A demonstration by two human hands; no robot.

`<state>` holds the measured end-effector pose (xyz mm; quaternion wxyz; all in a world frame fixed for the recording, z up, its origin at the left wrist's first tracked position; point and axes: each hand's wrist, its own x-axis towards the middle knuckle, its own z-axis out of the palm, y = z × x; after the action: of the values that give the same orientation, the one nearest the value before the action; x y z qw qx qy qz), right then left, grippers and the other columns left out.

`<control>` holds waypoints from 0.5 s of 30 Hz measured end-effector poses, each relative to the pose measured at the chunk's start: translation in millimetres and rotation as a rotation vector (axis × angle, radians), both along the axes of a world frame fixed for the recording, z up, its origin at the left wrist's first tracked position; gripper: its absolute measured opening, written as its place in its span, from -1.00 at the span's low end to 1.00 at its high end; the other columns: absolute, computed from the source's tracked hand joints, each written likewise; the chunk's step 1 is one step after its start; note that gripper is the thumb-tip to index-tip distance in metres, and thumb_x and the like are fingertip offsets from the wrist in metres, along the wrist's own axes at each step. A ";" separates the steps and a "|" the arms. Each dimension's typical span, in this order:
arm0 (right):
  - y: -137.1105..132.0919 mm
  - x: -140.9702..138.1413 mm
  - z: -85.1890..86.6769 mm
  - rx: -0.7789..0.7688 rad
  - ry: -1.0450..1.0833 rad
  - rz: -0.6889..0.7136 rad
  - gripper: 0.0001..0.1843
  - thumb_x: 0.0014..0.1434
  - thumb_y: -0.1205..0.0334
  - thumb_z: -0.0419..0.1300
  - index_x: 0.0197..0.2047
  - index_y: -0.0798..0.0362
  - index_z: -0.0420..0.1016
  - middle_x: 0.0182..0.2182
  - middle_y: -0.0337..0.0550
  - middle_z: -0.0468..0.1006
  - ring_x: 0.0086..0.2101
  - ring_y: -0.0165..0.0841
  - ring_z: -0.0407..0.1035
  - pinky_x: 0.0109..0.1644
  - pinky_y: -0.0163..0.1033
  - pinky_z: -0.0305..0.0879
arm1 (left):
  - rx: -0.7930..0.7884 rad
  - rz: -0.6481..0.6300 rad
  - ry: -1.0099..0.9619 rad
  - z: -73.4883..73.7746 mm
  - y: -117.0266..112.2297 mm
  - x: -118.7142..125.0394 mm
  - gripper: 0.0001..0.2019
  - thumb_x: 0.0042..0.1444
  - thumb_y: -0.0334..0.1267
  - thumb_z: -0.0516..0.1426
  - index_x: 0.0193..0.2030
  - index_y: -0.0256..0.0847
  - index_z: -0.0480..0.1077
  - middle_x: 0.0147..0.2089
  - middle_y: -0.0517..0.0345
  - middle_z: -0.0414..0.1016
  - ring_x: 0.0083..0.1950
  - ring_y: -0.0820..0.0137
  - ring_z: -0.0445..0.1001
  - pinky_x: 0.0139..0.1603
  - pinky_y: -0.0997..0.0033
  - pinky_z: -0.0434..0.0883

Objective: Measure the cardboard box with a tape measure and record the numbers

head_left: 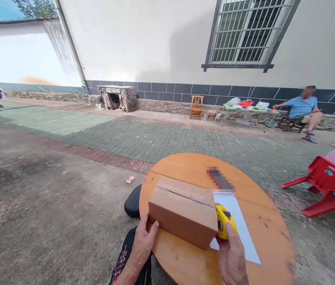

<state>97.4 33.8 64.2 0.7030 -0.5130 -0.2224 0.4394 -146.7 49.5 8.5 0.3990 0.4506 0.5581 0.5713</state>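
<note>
A closed brown cardboard box (182, 215) sits on a round wooden table (262, 221), its taped seam facing up. My left hand (145, 236) grips the box at its near left corner, thumb on the front face and fingers at the left side. In my right hand (232, 251) is a yellow tape measure (226, 221), held against the right end of the box. Whether any tape is pulled out is hidden. White paper (246, 237) lies flat beneath the tape measure and beside the box. Behind the paper rests a blurred dark and red item (221, 180).
A black stool seat (133, 202) touches the table's left side. To the right, someone in pink sits on a red plastic chair (322, 186). Farther off are a seated person in blue (302, 107), a folding table with bags (247, 106), and a wooden chair (196, 107).
</note>
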 end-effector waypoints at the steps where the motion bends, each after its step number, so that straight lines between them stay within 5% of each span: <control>1: 0.2 1.2 -0.7 0.005 -0.003 0.009 -0.49 0.08 -0.09 0.26 0.06 -0.05 0.44 -0.03 -0.19 0.54 -0.14 -0.26 0.46 -0.26 -0.28 0.46 | 0.003 0.003 0.003 0.3 1.0 0.8 -0.37 0.02 0.01 0.22 0.21 -0.25 0.33 0.19 -0.08 0.44 0.27 0.06 0.34 0.29 0.13 0.30; 8: -19.1 23.9 9.7 0.058 0.068 -0.049 -0.53 0.13 -0.09 0.22 0.03 -0.03 0.44 0.00 -0.17 0.54 -0.14 -0.23 0.51 -0.12 -0.14 0.51 | -0.059 -0.060 0.103 4.0 -13.2 -8.4 -0.32 0.04 0.14 0.17 0.19 -0.29 0.32 0.17 -0.12 0.45 0.19 0.10 0.42 0.18 0.19 0.39; 12: -52.5 41.5 17.3 0.062 0.070 -0.013 -0.54 0.18 -0.16 0.12 -0.04 0.00 0.49 -0.06 -0.04 0.57 -0.17 -0.06 0.54 -0.21 -0.02 0.52 | -0.053 0.139 0.240 15.2 -46.7 -12.2 -0.43 0.01 0.19 0.17 0.05 -0.16 0.45 0.05 -0.02 0.52 0.01 0.14 0.51 0.01 0.24 0.49; 15: -79.1 41.8 20.5 0.102 0.109 0.143 -0.47 0.16 -0.25 0.07 -0.12 -0.01 0.55 -0.13 0.03 0.61 -0.23 -0.06 0.54 -0.30 -0.05 0.47 | -0.041 0.087 0.175 26.6 -77.6 4.3 -0.52 0.00 0.25 0.15 -0.16 -0.09 0.54 -0.12 0.04 0.57 -0.12 0.21 0.52 -0.05 0.33 0.49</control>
<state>139.1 -45.3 84.7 0.7061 -0.4347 -0.2419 0.5039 -142.4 -28.2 35.1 0.3327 0.4658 0.6212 0.5352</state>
